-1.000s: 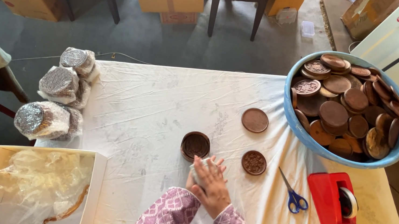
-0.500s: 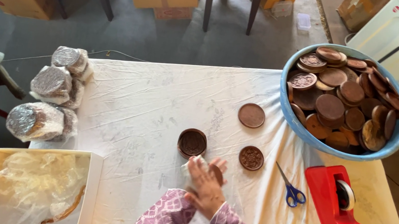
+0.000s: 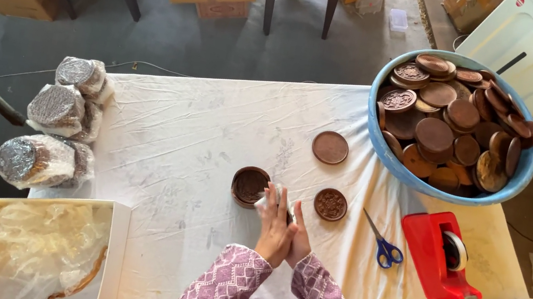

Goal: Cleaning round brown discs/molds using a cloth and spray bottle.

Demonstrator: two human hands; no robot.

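Note:
My left hand (image 3: 276, 225) and my right hand (image 3: 300, 238) are pressed side by side at the near middle of the white-clothed table (image 3: 172, 147). Together they grip a small piece of clear plastic wrap (image 3: 270, 197); what lies inside it is hidden. Just left of my fingertips sits an open round brown box (image 3: 248, 186). To the right of my hands lies a patterned brown lid (image 3: 330, 204). Farther back rests a plain brown lid (image 3: 330, 147).
A blue basin (image 3: 390, 153) heaped with several brown round lids stands at the back right. Blue-handled scissors (image 3: 382, 246) and a red tape dispenser (image 3: 441, 257) lie at the right. Plastic-wrapped stacks (image 3: 54, 108) sit at the left edge, near a white box (image 3: 115, 247) holding plastic.
One hand lay flat with spread fingers over the wrap a second ago. Now both hands stand together, closed around it, slightly nearer the round brown box.

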